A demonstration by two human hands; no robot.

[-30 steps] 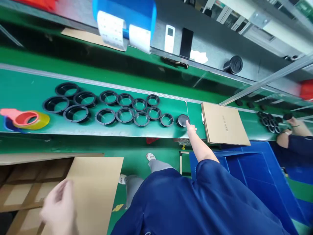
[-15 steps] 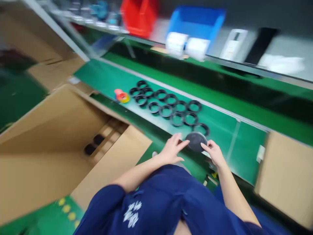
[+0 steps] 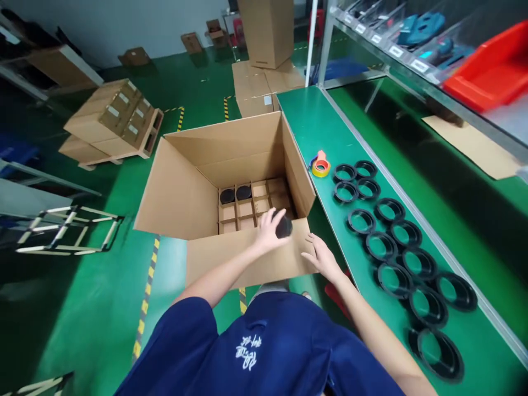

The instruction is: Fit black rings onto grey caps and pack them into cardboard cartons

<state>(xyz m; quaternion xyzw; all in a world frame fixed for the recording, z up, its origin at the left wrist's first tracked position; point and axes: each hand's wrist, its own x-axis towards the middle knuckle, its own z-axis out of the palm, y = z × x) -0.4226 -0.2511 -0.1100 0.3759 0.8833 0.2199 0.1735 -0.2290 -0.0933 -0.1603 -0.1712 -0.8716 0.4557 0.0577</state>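
Observation:
My left hand (image 3: 269,234) is closed on a round black part (image 3: 284,226), held over the near flap of a large open cardboard box (image 3: 243,132). My fingers hide some of that part. My right hand (image 3: 324,257) is open, its fingers stretched out at the right end of the near flap, and it holds nothing. Cardboard dividers (image 3: 246,209) split the box floor into square compartments. Two black round parts sit side by side in the far left compartments, one (image 3: 227,196) at the corner and another (image 3: 243,192) to its right.
On the green workbench (image 3: 303,113) to the right lie several black rings (image 3: 381,246) and a tape dispenser (image 3: 320,165). Above it runs a shelf with a red bin (image 3: 490,71). Stacked cartons (image 3: 111,115) stand on a pallet at the left, and a frame rack (image 3: 70,231) is nearer.
My view has swung left from the bench to the box. The black part, earlier between both hands at the bench edge, is now in my left hand at the box; my right hand has let go.

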